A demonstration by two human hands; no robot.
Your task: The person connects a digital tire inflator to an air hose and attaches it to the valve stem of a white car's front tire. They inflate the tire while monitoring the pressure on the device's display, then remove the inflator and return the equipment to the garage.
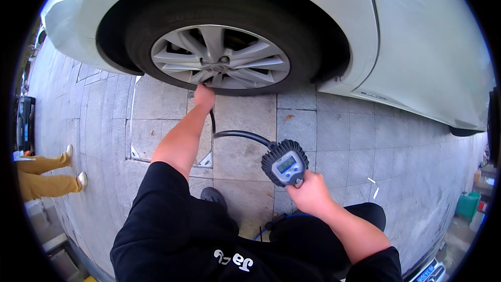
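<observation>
My right hand (312, 192) is wrapped round the handle of a digital tyre inflator gauge (285, 163), which has a black ribbed guard, a grey face, a small screen and blue buttons. From the gauge a black hose (241, 133) curves left and up to my left hand (204, 96). That hand is closed on the hose's end, against the lower rim of a silver alloy wheel (216, 65). My fingers hide the tip, so I cannot tell whether it sits on a valve. Around the wheel is a black tyre (308, 47).
The white car (428, 47) spans the top and right. Grey paving slabs (297, 120) lie beneath. A blue air line (282, 218) runs between my legs. At the left stands a person in tan trousers (47, 177). A green container (468, 205) is far right, and another vehicle's front (430, 271) below.
</observation>
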